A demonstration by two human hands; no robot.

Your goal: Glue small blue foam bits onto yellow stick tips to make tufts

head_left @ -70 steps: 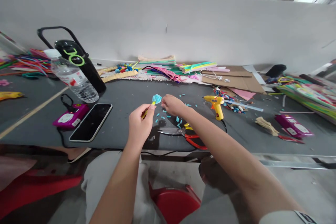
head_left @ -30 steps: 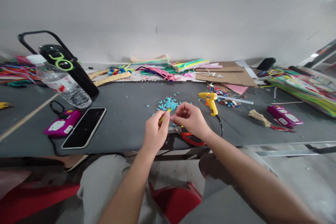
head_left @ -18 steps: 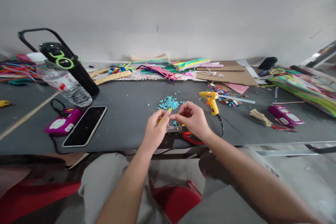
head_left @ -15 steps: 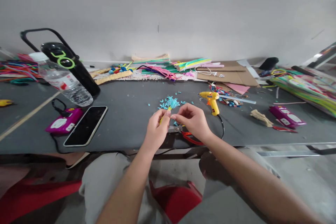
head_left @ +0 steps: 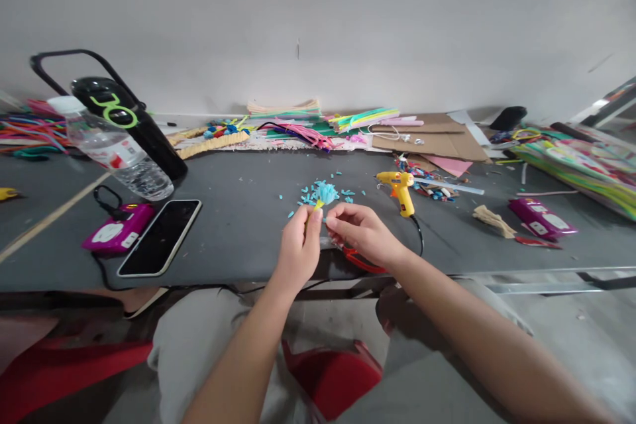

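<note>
My left hand (head_left: pixel 301 248) is closed on a short yellow stem (head_left: pixel 318 205), held between thumb and fingers. Light-blue fuzzy bits (head_left: pixel 325 191) appear at the stem's upper end, against more of the same on the table. My right hand (head_left: pixel 365 232) is close beside it, thumb and fingertips pinched together; whatever they hold is too small to make out. Small cut blue pieces (head_left: pixel 346 193) lie scattered just beyond my hands. Under my right hand are scissors with red handles (head_left: pixel 362 261), partly covered.
To the right lies a yellow glue gun (head_left: pixel 403 195) with its cord. On the left are a phone (head_left: pixel 161 238), a purple box (head_left: pixel 119 228), a water bottle (head_left: pixel 116 152) and a black tumbler (head_left: pixel 134 122). Pipe cleaners (head_left: pixel 365 119) and cardboard (head_left: pixel 432 139) line the partition.
My right hand has shifted slightly, its fingertips staying close to the stem. The left hand keeps its hold on the stem. The view has moved a little.
</note>
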